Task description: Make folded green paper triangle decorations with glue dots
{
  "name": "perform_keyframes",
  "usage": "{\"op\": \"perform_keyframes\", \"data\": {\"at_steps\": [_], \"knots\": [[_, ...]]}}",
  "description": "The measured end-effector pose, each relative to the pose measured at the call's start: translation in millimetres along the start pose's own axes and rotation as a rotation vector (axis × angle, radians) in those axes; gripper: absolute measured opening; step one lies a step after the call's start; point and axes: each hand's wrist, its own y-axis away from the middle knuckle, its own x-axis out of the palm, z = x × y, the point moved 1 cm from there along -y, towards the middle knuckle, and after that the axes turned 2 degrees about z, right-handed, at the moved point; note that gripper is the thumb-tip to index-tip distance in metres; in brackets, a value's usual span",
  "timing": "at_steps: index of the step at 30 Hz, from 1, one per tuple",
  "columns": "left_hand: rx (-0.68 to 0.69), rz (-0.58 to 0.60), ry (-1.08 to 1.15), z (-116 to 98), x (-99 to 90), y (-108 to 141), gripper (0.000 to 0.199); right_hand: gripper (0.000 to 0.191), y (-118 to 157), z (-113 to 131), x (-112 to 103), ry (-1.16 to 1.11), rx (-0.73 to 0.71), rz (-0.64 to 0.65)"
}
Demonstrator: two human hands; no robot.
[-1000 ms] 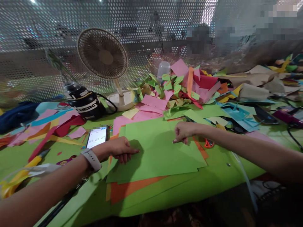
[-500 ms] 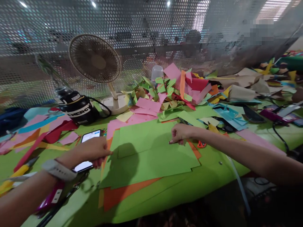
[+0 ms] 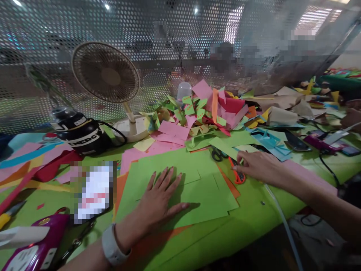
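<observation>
My left hand [image 3: 158,199] lies flat with spread fingers on a stack of light green paper sheets [image 3: 208,195]. Its wrist wears a pale watch band. Cut lines or loose edges show across the top sheet. Orange paper [image 3: 152,246] sticks out beneath the stack. To the right of the stack, the curled fingers of my right hand [image 3: 255,165] are at an orange cutter [image 3: 239,177], closed on its upper part as far as I can see. Black-handled scissors [image 3: 218,154] lie just behind, partly under paper.
A phone [image 3: 96,192] and a purple device [image 3: 47,241] lie at left. Behind stand a dark bottle-like container [image 3: 84,135] and a fan [image 3: 109,75]. Paper scraps [image 3: 194,113] are heaped along the perforated metal screen [image 3: 169,37]. A pale cable [image 3: 284,222] hangs over the table's front edge.
My left hand has moved right from the stack's left edge onto its middle, flattening out. The right hand has left the top sheet and moved right to the orange cutter.
</observation>
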Motion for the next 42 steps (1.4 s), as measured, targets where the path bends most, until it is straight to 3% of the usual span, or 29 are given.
{"op": "perform_keyframes", "data": {"at_steps": [5, 14, 20, 23, 27, 31, 35, 38, 42], "knots": [[0.023, 0.028, 0.013, 9, 3.3, 3, 0.08, 0.034, 14, 17, 16, 0.17, 0.05, 0.049], [-0.012, -0.048, -0.022, 25, 11.2, 13, 0.08, 0.061, 24, -9, 23, -0.194, 0.007, 0.119], [-0.019, -0.092, -0.02, 25, 14.2, 9, 0.082, 0.071, 24, -14, 32, -0.279, 0.032, 0.131], [-0.019, -0.101, -0.017, 26, 15.0, 8, 0.082, 0.066, 22, -16, 37, -0.47, 0.032, 0.159], [-0.055, -0.175, -0.041, 23, 14.7, 9, 0.084, 0.06, 27, -17, 41, -0.852, 0.146, 0.2], [-0.062, -0.217, -0.072, 17, 16.1, 14, 0.088, 0.049, 32, -4, 41, -1.131, 0.006, 0.172], [-0.055, -0.149, -0.058, 17, 19.5, 16, 0.087, 0.023, 27, 13, 35, -0.782, -0.078, 0.173], [-0.058, -0.139, -0.027, 19, 20.7, 16, 0.087, 0.034, 20, 20, 28, -0.493, -0.115, 0.107], [-0.054, -0.145, -0.013, 19, 19.7, 16, 0.086, 0.044, 14, 20, 33, -0.282, -0.097, 0.132]]}}
